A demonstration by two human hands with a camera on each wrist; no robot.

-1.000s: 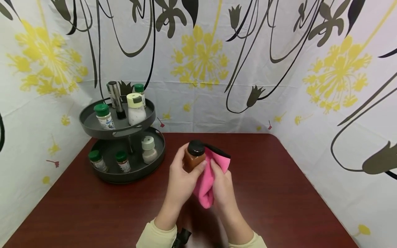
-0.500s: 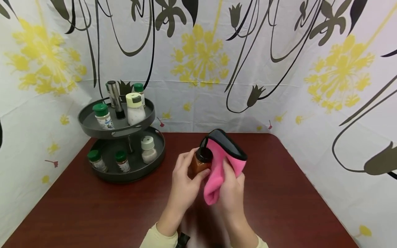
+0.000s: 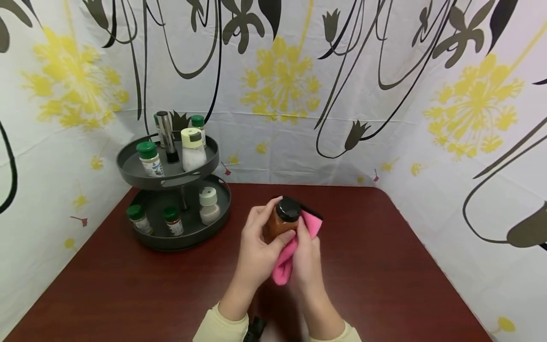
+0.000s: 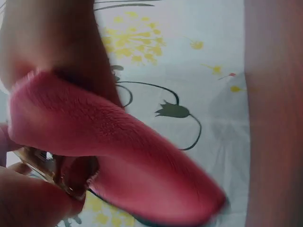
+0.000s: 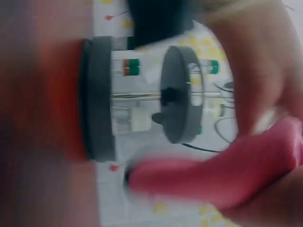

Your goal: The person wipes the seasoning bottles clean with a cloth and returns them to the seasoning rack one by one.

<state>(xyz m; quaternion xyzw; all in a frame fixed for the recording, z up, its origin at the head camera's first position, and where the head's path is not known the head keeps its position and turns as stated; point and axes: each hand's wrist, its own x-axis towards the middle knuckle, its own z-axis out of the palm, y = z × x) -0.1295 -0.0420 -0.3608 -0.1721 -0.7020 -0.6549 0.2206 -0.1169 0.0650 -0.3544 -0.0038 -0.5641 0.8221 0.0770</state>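
Observation:
In the head view my left hand grips a small brown jar with a black cap, thumb on the near side and fingers behind. My right hand holds a pink cloth with a black edge, pressed to the jar's right side. Much of the cloth is hidden behind the jar and fingers. Blurred, the pink cloth covers most of the jar in the left wrist view, where a shiny piece of the jar shows. The right wrist view has the cloth hanging from my right hand.
A grey two-tier turntable stands at the back left. It carries several green-capped spice jars, a silver grinder, a bottle with a pale yellow lid and a white-capped shaker. A patterned curtain borders the brown table.
The cloth swung out to the right with its dark edge spread, then came back against the jar. Both hands sit slightly right of where they were a second ago. The jar stays in my left hand.

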